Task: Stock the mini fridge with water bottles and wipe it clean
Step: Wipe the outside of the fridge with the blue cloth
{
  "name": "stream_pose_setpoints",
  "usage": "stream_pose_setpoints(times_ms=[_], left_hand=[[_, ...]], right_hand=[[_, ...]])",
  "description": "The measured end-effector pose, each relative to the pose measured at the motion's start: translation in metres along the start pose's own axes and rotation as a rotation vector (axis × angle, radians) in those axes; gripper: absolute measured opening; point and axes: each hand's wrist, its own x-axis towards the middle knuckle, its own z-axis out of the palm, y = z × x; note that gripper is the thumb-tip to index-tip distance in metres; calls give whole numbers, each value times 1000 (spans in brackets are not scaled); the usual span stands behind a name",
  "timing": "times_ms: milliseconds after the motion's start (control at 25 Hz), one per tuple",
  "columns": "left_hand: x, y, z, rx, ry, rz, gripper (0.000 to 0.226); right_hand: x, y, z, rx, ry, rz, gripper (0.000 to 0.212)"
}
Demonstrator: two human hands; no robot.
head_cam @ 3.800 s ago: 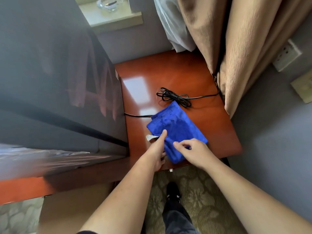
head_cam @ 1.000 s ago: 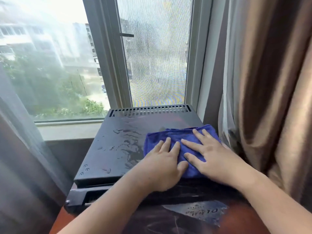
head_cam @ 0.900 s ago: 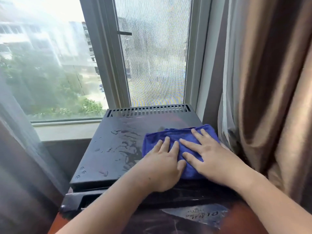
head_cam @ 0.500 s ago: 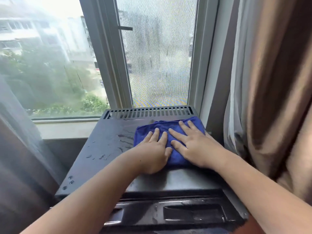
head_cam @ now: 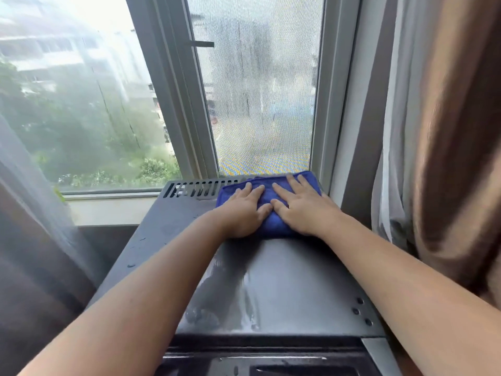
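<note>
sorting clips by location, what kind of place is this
Probably a hotel or guest room, at the window. A mini fridge stands against the window, heavy brown curtains with a sheer layer hang alongside, and both hands press a blue cloth on the fridge top.

A window point(head_cam: 89, 104) with a grey frame point(head_cam: 173, 104) and mesh screen point(head_cam: 260, 104) shows hazy buildings and green trees in daylight. Brown curtains point(head_cam: 455, 131) and sheer white drapes point(head_cam: 393, 131) hang beside a pale sill point(head_cam: 108, 210).
</note>
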Motion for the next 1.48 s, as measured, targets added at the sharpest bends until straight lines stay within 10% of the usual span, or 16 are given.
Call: stream_pose_setpoints(times_ms=[720,1480], left_hand=[[-118,46,29,258,-61,168,59],[75,17,-3,160,-58,8,62]], right_hand=[[-148,2,10,-10,-16,-20,64],[52,37,-4,2,55,42,56]])
